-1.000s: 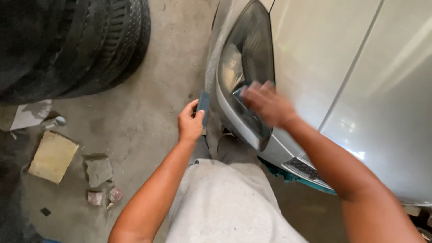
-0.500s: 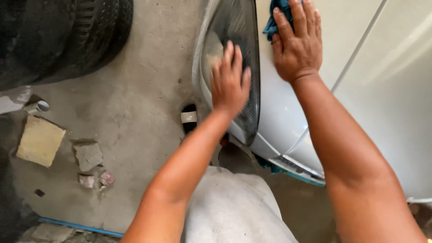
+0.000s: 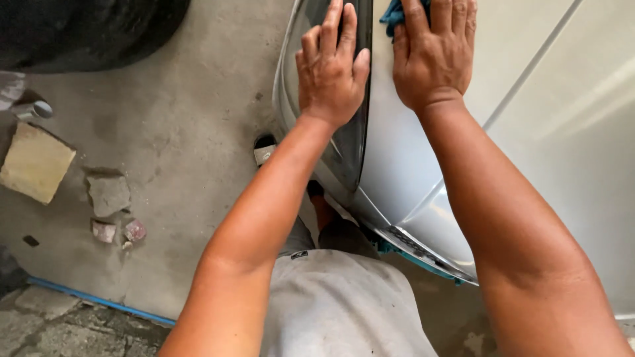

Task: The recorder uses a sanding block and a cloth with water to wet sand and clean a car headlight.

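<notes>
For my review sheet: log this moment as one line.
left hand: flat on headlight | right hand: pressing blue cloth on silver car body | floor: stone pieces

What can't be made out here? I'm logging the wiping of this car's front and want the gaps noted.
Head view only:
- Blue cloth: mostly under the right hand and cut by the top edge.
- Headlight: middle covered by the left hand, top cut off.
- Tyre: cut by the top edge, in shadow.
- Small cylinder on the floor: too small to identify.
- Feet: hidden by forearms and shorts.
</notes>
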